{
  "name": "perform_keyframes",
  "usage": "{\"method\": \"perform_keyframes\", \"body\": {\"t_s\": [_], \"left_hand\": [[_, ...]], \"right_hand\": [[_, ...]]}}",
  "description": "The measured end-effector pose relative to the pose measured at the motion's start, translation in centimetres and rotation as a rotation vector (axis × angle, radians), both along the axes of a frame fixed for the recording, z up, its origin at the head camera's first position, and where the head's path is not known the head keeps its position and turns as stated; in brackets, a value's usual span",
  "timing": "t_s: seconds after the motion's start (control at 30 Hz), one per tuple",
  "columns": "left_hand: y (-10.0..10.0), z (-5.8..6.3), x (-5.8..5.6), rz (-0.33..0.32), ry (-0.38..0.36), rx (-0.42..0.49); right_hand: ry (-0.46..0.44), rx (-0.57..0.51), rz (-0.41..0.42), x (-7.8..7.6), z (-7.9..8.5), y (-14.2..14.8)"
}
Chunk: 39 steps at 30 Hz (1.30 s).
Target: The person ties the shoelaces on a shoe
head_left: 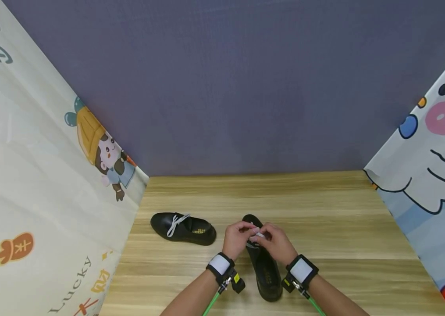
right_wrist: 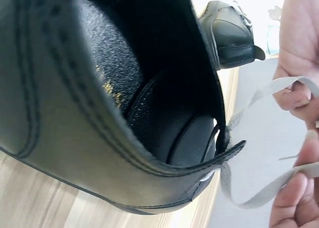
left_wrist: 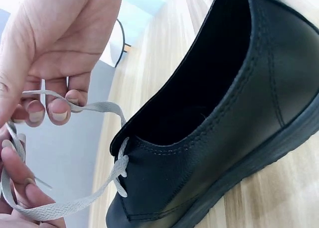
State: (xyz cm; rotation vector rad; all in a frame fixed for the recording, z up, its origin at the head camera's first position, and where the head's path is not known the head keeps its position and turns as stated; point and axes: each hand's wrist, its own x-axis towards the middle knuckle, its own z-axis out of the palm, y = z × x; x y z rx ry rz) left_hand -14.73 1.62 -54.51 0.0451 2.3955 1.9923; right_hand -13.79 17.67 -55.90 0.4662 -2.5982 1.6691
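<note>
A black lace-up shoe (head_left: 268, 274) sits on the wood-grain surface, toe pointing away from me. Both hands are together over its lacing and hold its pale grey flat shoelace (left_wrist: 65, 208). My left hand (head_left: 236, 239) pinches one stretch of lace between thumb and fingers. Opposite it, my right hand (head_left: 280, 246) grips another stretch, close to the left fingertips. In the left wrist view, one lace strand runs from the eyelets up to the right hand (left_wrist: 65, 44), another down to the left fingers. Exactly how the strands cross between the fingertips is hidden.
A second black shoe (head_left: 184, 229) lies to the left, its pale lace tied in a bow (head_left: 176, 224). Behind the wood-grain surface (head_left: 325, 210) rises a grey-blue panel (head_left: 222, 87). Printed cloths stand on the left (head_left: 48, 175) and right (head_left: 439, 184).
</note>
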Motion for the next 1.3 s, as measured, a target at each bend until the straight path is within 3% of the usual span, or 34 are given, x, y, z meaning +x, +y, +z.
{"method": "perform_keyframes", "body": {"t_s": [0.17, 0.4, 0.57, 0.63, 0.83, 0.97, 1.17, 1.3], "left_hand": [[-0.2, -0.2, 0.2, -0.030, -0.016, 0.010], [-0.7, -0.6, 0.0, -0.011, -0.061, -0.008], [-1.9, -1.5, 0.0, 0.047, -0.034, -0.050], [-2.7, -1.9, 0.2, 0.068, -0.019, -0.076], [-5.8, -2.7, 0.8, 0.093, -0.025, -0.118], [-7.8, -3.6, 1.3, 0.111, -0.033, -0.128], [-9.8, -4.7, 2.0, 0.140, -0.055, -0.155], [-10.7, -5.3, 2.4, 0.159, -0.041, -0.211]], "right_hand": [[-0.050, -0.134, -0.016, 0.2, 0.0, -0.1], [0.081, -0.138, -0.103, 0.2, -0.6, 0.4], [0.190, -0.141, -0.144, -0.1, -1.2, 1.4], [0.172, -0.142, -0.180, 0.0, -1.2, 2.1], [0.008, -0.143, -0.279, 0.5, -1.9, 5.1], [-0.040, -0.107, -0.317, 0.9, -2.7, 7.6], [-0.069, -0.060, -0.372, 1.3, -3.7, 10.4], [-0.044, -0.040, -0.362, 1.6, -4.1, 11.4]]}}
